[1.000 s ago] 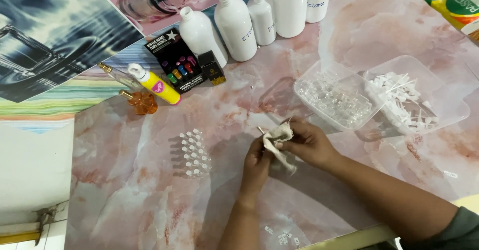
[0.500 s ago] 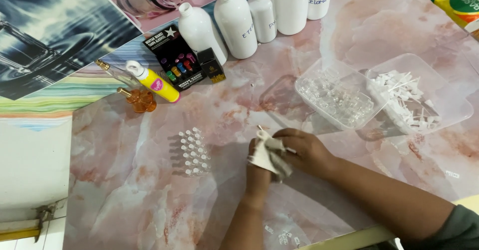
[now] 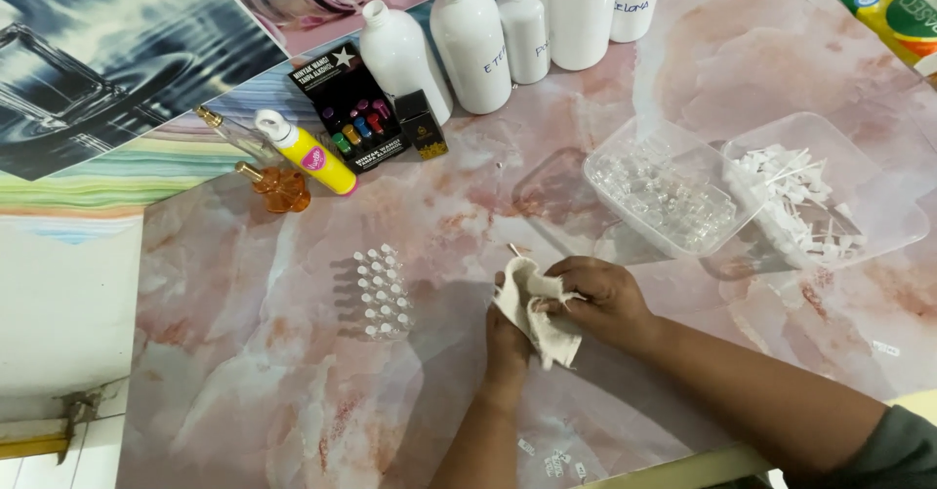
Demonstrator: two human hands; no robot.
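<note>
A pink marbled tabletop [image 3: 244, 382] fills most of the view, with glossy posters [image 3: 107, 50] laid along its far left edge. At the back stands a row of white plastic bottles [image 3: 473, 45], the tallest ones toward the right. To the right lie two clear plastic trays: the nearer-to-centre tray [image 3: 610, 162] holds small clear vials, and the tray beside it [image 3: 883, 206] holds a heap of white applicator pieces. Left of the bottles a black carton with coloured spots [image 3: 346, 108] leans next to a small black box [image 3: 420, 123], and further left lie a yellow bottle with a white cap [image 3: 307, 154] and an amber perfume flask [image 3: 278, 186]. Near the middle of the table a cluster of tiny white-capped vials [image 3: 381, 294] stands in neat rows (well apart from the trays). Just right of that cluster, the left hand [image 3: 508, 328] and right hand [image 3: 600, 299] meet over the tabletop, both clenched on a crumpled white cloth [image 3: 537, 313]; the cloth is bunched between the fingers, and a thin tip pokes out at its upper edge, too small to tell what it is. A few tiny white scraps [image 3: 556, 462] lie at the near edge.
</note>
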